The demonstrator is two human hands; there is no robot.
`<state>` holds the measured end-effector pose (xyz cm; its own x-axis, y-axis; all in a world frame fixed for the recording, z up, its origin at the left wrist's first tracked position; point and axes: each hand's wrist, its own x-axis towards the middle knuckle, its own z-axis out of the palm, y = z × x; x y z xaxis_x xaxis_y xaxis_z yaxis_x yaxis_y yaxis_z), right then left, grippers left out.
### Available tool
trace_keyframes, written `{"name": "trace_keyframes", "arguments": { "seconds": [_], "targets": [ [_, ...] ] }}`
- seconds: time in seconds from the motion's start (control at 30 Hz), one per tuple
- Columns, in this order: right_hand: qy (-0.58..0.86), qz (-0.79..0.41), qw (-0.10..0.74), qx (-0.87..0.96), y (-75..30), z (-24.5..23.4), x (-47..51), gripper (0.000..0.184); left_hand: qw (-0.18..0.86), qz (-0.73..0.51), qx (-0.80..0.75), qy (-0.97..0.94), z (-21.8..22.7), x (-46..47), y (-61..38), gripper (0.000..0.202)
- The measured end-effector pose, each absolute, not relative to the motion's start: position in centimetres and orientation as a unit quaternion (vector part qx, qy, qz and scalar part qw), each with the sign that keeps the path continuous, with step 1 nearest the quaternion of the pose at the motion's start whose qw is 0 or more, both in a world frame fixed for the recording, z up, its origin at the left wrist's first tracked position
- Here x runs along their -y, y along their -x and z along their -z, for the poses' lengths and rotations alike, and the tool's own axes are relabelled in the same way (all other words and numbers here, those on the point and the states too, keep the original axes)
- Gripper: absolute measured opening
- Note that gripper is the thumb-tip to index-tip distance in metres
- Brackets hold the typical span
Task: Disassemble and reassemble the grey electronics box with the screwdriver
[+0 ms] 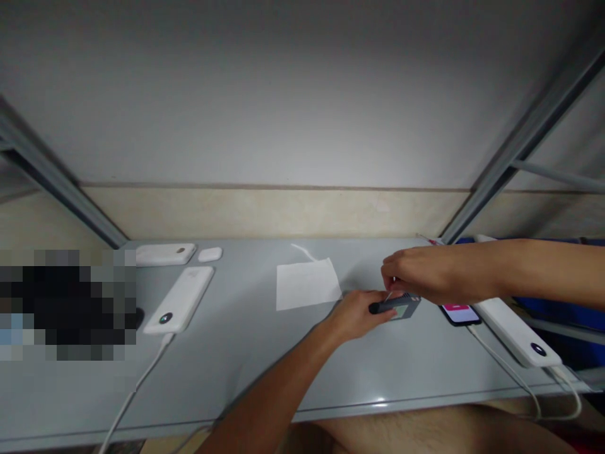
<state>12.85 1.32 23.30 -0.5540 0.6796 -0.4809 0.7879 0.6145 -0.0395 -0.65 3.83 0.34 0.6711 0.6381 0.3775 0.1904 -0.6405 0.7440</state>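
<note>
My left hand (362,314) is wrapped around a small dark grey box-like device (412,307) with a pale greenish panel and a round black end at its left. It is held just over the grey tabletop, right of a white sheet of paper (305,285). Coming in from the right, my right hand (418,272) is closed in a pinch at the top of the device. Something thin and light shows below its fingertips, too small to name. A phone (460,313) with a lit screen lies beside the device, partly under my right forearm.
White power banks lie at the right (517,334) and left (182,299), with cables over the table's (227,378) front edge. Another white power bank (163,254) and a small white case (210,254) are at the back left. Metal posts (501,164) stand at both sides. A blurred patch covers the far left.
</note>
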Motion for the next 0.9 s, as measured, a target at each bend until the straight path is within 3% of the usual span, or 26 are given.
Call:
{"name": "trace_keyframes", "arguments": {
  "seconds": [0.13, 0.3, 0.43, 0.5, 0.7, 0.9],
  "targets": [
    [-0.38, 0.141, 0.202, -0.891, -12.5, -23.6, -1.5, 0.036, 0.349, -0.316, -0.247, -0.847, -0.2, -3.9, 0.6, 0.038],
    [-0.395, 0.043, 0.204, -0.895, -12.6, -23.2, -1.5, 0.017, 0.343, -0.329, -0.243, -0.846, -0.4, -3.8, 0.6, 0.032],
    [-0.384, -0.045, 0.221, -0.895, -13.4, -22.4, -1.9, 0.023, 0.364, -0.309, -0.241, -0.845, -0.7, -3.7, 0.9, 0.041],
    [-0.354, -0.038, 0.217, -0.909, -13.7, -22.2, -2.2, 0.016, 0.371, -0.294, -0.246, -0.846, -0.8, -3.7, 1.0, 0.044],
    [-0.38, 0.097, 0.156, -0.907, -13.5, -22.3, -1.7, 0.034, 0.389, -0.282, -0.255, -0.839, -1.0, -3.7, 0.9, 0.046],
    [-0.395, 0.015, 0.081, -0.915, -14.6, -20.9, -1.6, 0.032, 0.388, -0.29, -0.241, -0.841, -1.6, -3.5, 1.1, 0.041]
  ]
}}
